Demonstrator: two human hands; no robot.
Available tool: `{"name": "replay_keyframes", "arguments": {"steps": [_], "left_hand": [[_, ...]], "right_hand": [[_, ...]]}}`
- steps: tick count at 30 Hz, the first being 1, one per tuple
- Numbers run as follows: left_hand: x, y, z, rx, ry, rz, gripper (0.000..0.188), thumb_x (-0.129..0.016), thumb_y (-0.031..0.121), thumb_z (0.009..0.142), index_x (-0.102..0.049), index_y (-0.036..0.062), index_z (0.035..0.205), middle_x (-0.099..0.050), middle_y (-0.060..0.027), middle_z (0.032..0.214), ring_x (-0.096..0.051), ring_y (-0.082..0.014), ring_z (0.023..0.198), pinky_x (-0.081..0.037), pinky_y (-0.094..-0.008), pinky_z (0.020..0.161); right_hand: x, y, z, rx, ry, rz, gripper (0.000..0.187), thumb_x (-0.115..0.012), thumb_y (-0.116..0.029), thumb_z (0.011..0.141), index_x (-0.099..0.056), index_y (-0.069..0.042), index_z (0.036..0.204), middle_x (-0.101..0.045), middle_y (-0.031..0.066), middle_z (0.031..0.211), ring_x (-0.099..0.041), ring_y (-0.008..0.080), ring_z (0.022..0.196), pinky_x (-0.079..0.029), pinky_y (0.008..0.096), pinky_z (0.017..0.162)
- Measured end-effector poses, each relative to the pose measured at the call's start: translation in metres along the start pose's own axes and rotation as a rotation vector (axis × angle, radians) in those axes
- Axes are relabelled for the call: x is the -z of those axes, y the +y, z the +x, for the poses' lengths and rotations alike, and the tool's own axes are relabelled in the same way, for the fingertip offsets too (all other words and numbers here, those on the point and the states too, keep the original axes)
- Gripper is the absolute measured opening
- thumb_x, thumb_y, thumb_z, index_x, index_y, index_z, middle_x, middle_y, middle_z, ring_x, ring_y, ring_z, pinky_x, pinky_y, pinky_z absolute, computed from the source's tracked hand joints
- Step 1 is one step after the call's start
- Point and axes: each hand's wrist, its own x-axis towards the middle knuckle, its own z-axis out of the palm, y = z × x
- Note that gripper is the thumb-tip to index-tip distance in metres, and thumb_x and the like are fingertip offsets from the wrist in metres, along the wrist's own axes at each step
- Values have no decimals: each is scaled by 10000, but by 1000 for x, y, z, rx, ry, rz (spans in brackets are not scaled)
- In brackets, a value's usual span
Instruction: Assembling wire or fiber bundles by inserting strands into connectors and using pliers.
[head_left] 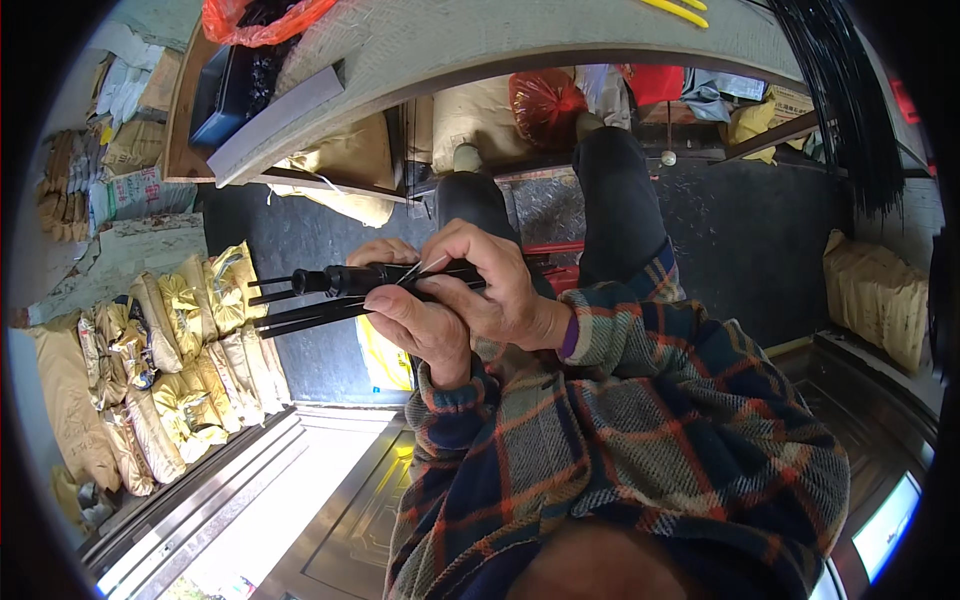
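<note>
A blue bin (214,108) holds black material (263,75) by the bench's edge (560,55); dark floor (740,230) shows beyond. The left hand (430,333) and right hand (500,285) grip a bundle of black rods (342,280) before the torso (600,420) — long axis crosswise, rod ends (280,328) pointing left — with thin wires (408,273) seemingly pinched by the right.
</note>
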Motion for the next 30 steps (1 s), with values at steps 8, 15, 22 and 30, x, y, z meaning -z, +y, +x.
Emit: {"name": "replay_keyframes", "arguments": {"steps": [8, 15, 22, 30], "left_hand": [[-3, 8, 0, -17, -21, -5, 571, -362, 582, 864, -413, 13, 860, -384, -66, 818, -382, -157, 751, -337, -273, 682], [-2, 11, 1, 41, -53, -152, 544, -373, 556, 873, -409, 13, 892, -380, -70, 842, -381, -159, 782, -343, -290, 727], [7, 12, 6, 72, -78, -246, 512, -398, 524, 878, -410, 14, 917, -381, -63, 868, -383, -155, 799, -355, -291, 740], [5, 16, 6, 68, -75, -324, 494, -400, 512, 881, -424, 20, 902, -391, -60, 848, -392, -148, 768, -358, -273, 703]], "right_hand": [[7, -1, 6, 102, -155, 19, 177, -672, -44, 715, -530, -19, 817, -533, 90, 840, -496, 186, 751, -400, 273, 719], [14, 3, 16, -125, -302, 198, 206, -703, -78, 702, -554, -37, 839, -428, 49, 889, -442, 155, 870, -357, 255, 778], [5, 8, 16, -303, -361, 439, 157, -674, -69, 755, -556, -34, 854, -376, 17, 949, -425, 79, 868, -383, 201, 735], [2, 7, 22, -267, -389, 379, 220, -692, -97, 748, -505, -48, 853, -368, 6, 920, -416, 73, 838, -389, 202, 728]]}}
